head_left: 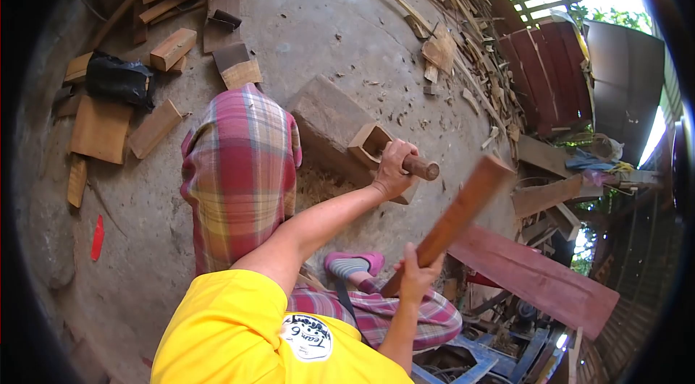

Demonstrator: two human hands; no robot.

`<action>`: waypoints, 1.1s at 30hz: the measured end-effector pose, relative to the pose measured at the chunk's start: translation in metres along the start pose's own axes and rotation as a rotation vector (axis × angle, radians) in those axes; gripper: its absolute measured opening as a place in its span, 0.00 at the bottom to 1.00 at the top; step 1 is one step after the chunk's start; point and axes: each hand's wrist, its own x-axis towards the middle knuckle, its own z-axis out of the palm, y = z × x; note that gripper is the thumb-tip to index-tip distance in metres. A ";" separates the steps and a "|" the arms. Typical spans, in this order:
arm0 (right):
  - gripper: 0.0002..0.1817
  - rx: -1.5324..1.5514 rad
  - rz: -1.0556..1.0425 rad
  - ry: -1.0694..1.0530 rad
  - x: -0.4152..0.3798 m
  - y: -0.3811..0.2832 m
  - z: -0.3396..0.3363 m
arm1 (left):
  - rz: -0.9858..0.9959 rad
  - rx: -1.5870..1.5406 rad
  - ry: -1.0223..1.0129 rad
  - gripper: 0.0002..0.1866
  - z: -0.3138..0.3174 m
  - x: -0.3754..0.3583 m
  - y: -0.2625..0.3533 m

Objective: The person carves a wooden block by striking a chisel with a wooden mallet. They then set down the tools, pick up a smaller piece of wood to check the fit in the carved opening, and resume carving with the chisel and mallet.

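My left hand (pixel 395 169) is closed around a tool with a round wooden handle (pixel 423 167); the handle's butt sticks out past my fist and its working end is hidden. Beside that hand, a small wooden piece with a squared hollow (pixel 371 144) rests on a thick wooden block (pixel 329 117) on the floor. In my right hand (pixel 420 273) is a long wooden mallet (pixel 463 207), gripped near its lower end. Its upper end is raised, slightly blurred, to the right of the handle and apart from it.
Wood offcuts (pixel 101 131) and a black plastic bundle (pixel 119 80) lie on the left. A red strip (pixel 97 238) is on the floor. Long wood strips (pixel 463 15) are piled at upper right. A reddish board (pixel 536 275) and blue metal frame (pixel 478 362) stand at lower right.
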 end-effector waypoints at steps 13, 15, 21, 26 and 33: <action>0.23 0.327 0.017 0.042 0.002 -0.041 -0.019 | 0.068 0.016 -0.121 0.22 -0.001 -0.004 0.002; 0.19 0.078 0.035 0.088 -0.003 -0.024 -0.005 | 0.106 0.063 -0.217 0.22 0.003 -0.004 0.000; 0.23 0.035 0.174 -0.153 -0.010 -0.019 -0.006 | 0.148 -0.018 -0.221 0.22 0.013 -0.015 -0.015; 0.23 0.251 -0.009 0.002 -0.005 -0.047 -0.018 | 0.185 -0.027 -0.224 0.22 0.007 -0.004 -0.009; 0.24 -0.063 0.142 -0.194 0.009 0.015 -0.007 | 0.147 -0.019 -0.232 0.21 0.006 0.005 -0.014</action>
